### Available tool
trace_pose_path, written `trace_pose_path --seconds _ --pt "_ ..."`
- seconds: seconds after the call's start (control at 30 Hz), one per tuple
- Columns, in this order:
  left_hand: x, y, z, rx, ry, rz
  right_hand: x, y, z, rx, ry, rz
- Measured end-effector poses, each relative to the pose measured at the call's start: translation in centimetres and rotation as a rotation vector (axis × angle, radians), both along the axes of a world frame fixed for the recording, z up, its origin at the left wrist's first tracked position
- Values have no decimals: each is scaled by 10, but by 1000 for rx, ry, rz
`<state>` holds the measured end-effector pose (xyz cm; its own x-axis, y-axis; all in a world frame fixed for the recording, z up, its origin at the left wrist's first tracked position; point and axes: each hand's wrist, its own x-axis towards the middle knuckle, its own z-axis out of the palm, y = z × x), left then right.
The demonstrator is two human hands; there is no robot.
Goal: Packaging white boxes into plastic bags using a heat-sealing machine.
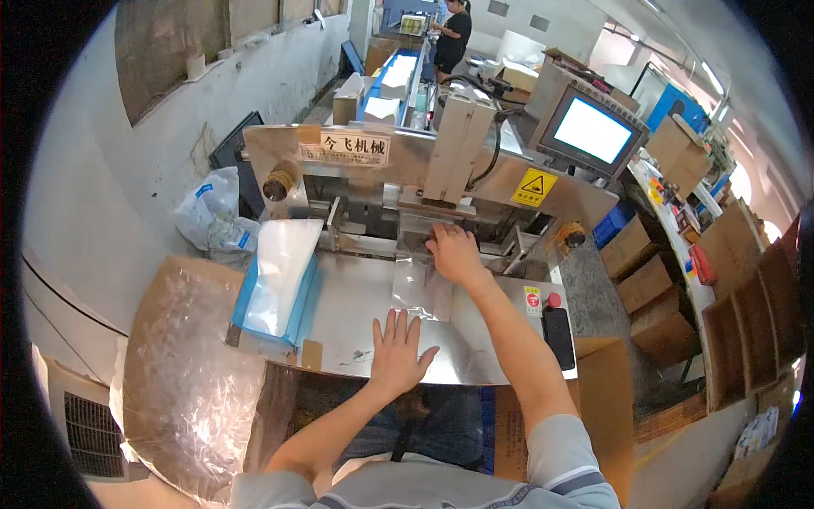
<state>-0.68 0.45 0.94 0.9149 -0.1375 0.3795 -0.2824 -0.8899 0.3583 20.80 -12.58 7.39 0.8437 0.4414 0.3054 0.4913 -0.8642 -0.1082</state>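
Feeding step: my right hand [455, 253] presses the clear bag [421, 288] into the sealer [424, 182], left hand [397, 352] flat and released on the table [348, 305]; next needs square alignment.

A rough grey plaster wall [170, 136] runs along the left, with dark window panes [170, 51] set high in it. Stacked brown cardboard boxes [649, 280] and open brown wooden shelves [755, 314] crowd the right side. Daylight glares from the far right, over a grey concrete floor [593, 280].
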Motion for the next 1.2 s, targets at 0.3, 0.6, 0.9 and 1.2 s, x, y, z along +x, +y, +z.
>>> trace_pose_path --seconds 0.3,0.6,0.9,1.2 --pt "-2 2 -1 -185 -75 78 8 2 20 -48 93 -16" --pt "4 8 -2 -323 -140 157 20 -1 23 -116 121 -31" --pt "0 8 -3 -349 -121 133 -40 -58 -12 646 -8 5" --pt "15 8 -4 -434 -75 152 -90 -72 -37 948 464 -16"
